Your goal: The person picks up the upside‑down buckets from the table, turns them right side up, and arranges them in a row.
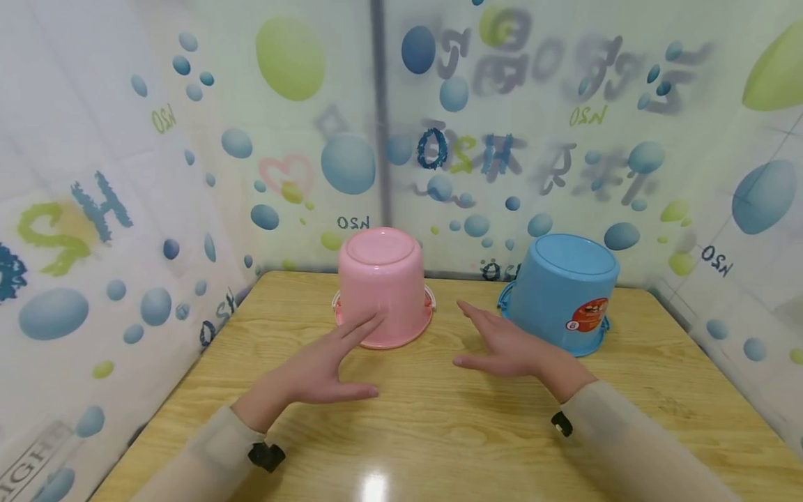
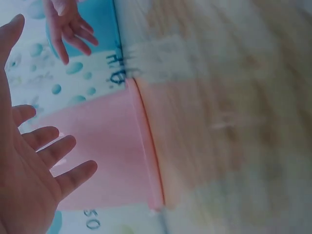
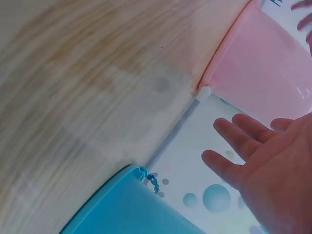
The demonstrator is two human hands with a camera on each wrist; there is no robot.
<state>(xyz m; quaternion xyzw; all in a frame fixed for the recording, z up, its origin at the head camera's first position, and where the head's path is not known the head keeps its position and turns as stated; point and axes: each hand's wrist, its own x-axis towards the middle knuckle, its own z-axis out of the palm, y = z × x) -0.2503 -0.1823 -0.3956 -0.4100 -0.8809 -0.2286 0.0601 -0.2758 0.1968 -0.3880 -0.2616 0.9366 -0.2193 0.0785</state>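
Note:
A pink bucket (image 1: 381,286) stands upside down toward the back of the table, its white handle (image 1: 430,298) hanging at the side. To its right a blue bucket (image 1: 561,286) is also upside down, with a red label (image 1: 590,315) on its wall. My left hand (image 1: 320,366) hovers in front of the pink bucket, fingers straight, thumb spread, holding nothing. In the left wrist view its fingers overlap the bucket wall; contact cannot be told. My right hand (image 1: 508,348) hovers just left of the blue bucket, its fingers extended and palm bare in the right wrist view.
The buckets stand on a light wood-grain table (image 1: 414,432). A curtain (image 1: 351,90) printed with blue and green dots and lettering hangs behind the table and along both sides. Small black devices (image 1: 266,457) sit on both wrists.

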